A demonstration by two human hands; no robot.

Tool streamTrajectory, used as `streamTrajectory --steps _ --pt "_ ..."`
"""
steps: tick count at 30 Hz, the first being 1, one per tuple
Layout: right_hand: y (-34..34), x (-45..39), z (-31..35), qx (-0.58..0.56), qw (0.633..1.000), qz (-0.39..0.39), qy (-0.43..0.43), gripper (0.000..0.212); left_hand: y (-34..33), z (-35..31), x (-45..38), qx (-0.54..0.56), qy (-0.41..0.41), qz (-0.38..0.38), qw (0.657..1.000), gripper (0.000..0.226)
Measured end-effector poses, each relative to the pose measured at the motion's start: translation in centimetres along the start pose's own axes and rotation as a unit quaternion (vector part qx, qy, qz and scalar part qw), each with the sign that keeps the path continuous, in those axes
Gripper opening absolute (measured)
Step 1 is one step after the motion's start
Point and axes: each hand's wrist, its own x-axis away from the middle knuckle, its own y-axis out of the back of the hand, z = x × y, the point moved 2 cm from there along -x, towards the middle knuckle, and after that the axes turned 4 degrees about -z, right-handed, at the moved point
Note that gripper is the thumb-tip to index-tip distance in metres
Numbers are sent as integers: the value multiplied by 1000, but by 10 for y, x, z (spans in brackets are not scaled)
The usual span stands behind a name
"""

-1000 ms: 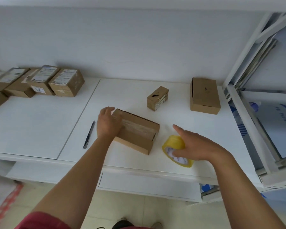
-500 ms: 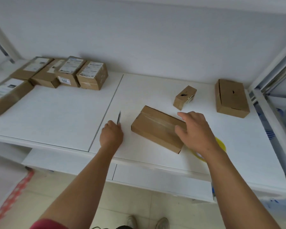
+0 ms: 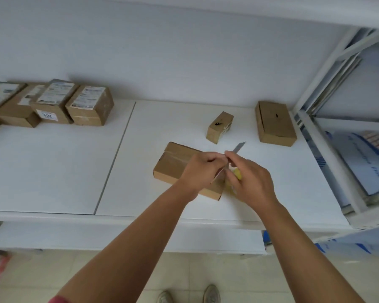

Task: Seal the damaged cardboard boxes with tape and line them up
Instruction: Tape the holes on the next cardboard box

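White table (image 3: pixel 53 171) against a pale wall; metal shelving (image 3: pixel 328 88) at right.

Box, taped (image 3: pixel 173 165): brown cardboard, lying flat at table centre, clear tape across its top, near end hidden under the hands.
Knife (image 3: pixel 239 147): slim grey blade, tip pointing up and away, held above the box.
Left hand (image 3: pixel 200 169): fingers curled round the knife's lower part.
Right hand (image 3: pixel 249 180): fingertips pinching the knife just below the blade.
Tape roll (image 3: pixel 236 178): yellow, mostly hidden beneath the right hand, just beside the box.
Small box (image 3: pixel 219 127): torn hole on top, behind the hands.
Flat box (image 3: pixel 275 125): small hole on top, far right.
Labelled boxes (image 3: pixel 53 103): grouped side by side, far left.
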Motion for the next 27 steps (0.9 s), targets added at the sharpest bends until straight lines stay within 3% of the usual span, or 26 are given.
streamTrajectory --steps 2,4,5,6,8,11,17,22,27 --pt "7 3 -12 12 998 -65 8 32 -13 -1 -6 -1 12 24 1000 31" --pt "11 6 -23 1 993 -112 -29 31 -17 5 -16 10 8 -35 999 23" --pt "12 6 -29 -5 990 -133 -53 32 -14 11 -22 -42 -32 -89 995 20" --pt "13 6 -35 -16 985 -151 -78 31 -10 18 -28 -153 -88 -127 976 22" --pt "11 7 -44 -61 976 -163 -128 29 -3 39 -40 -371 -141 -92 913 39" --pt "1 14 -47 -74 976 -152 -140 26 -5 71 -51 -510 -119 -13 852 57" --pt "-19 12 -51 -37 981 -20 -190 28 -12 85 -60 -580 -93 -19 809 59" --pt "15 -4 -92 13 985 30 -169 28 2 92 -64 -600 -48 -35 798 64" --pt "24 -14 -122 82 967 200 -134 24 4 94 -66 -605 -28 -41 794 65"
